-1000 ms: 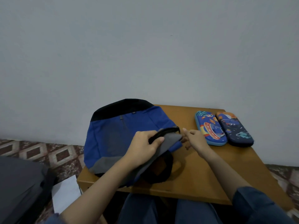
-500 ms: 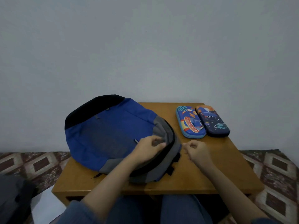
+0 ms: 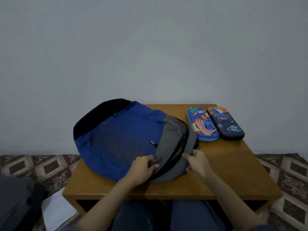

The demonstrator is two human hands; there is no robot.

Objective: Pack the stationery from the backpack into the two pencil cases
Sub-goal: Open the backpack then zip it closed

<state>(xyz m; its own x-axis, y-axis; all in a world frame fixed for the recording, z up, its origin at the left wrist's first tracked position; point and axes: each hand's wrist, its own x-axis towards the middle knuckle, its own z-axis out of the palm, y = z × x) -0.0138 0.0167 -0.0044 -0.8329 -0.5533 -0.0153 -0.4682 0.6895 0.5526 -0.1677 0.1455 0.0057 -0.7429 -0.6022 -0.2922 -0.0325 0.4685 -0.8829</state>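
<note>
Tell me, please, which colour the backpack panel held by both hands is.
Grey, next to the blue body of the backpack; clearest in the head view.

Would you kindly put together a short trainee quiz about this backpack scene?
1. True or false: the light blue pencil case and the dark blue pencil case lie open.
2. What do the left hand and the right hand grip? A) a pencil case B) the backpack C) nothing
3. Which pencil case lies nearer the backpack?
Key: 1 false; 2 B; 3 the light blue pencil case.
</note>
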